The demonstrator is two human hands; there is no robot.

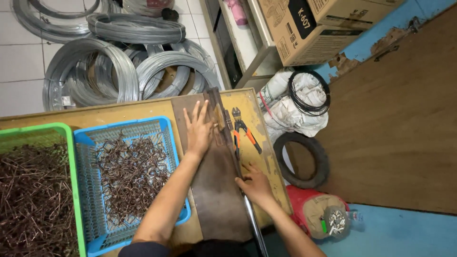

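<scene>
My left hand [198, 128] lies flat, fingers spread, on the far end of a long dark brown metal plate [216, 190] that runs along the wooden table [119, 112]. My right hand [255, 184] is closed around a silver metal bar [253, 222] at the plate's right edge, near its middle. Pliers with orange and black handles [243, 131] lie on the table just right of the plate, beyond my right hand. A blue basket [169, 143] of bent rusty wire pieces sits left of my left arm.
A green basket [69, 162] full of rusty wire pieces stands at the table's left. Coils of grey wire [109, 71] lie on the tiled floor beyond the table. A tyre [302, 159], white sacks [295, 109], a red sack [316, 212] and cardboard boxes [304, 28] crowd the right.
</scene>
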